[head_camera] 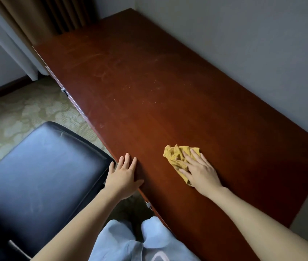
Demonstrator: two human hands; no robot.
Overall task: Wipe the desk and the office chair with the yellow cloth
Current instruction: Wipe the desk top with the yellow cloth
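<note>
Yellow cloth (175,153) is down on the reddish-brown wooden desk (149,91), bunched and crumpled, at the near end and a little in from the front edge. On my feed the right hand (198,170) lies flat on top of it, fingers straight and spread, palm pressing the cloth onto the wood. Nothing is curled round it, it only presses. A wad of cloth pokes out ahead of the fingertips, and a scrap shows beside the heel of the hand.

Left hand (123,176) is flat as well, fingers straight and slightly fanned, resting on the desk's front edge and gripping nothing. Bare wood lies between the two hands.

Office chair (42,166), black and padded, sits on the left, its corner just beside the left hand. I cannot tell whether the little finger touches it.

Further along, the desk top shows pale dusty smears and specks. Its far long side runs against a grey wall (243,44). A brown curtain (36,19) hangs at the far end. Patterned carpet (17,113) shows past the chair, and pale blue trousers (115,242) are at the bottom of the view.
</note>
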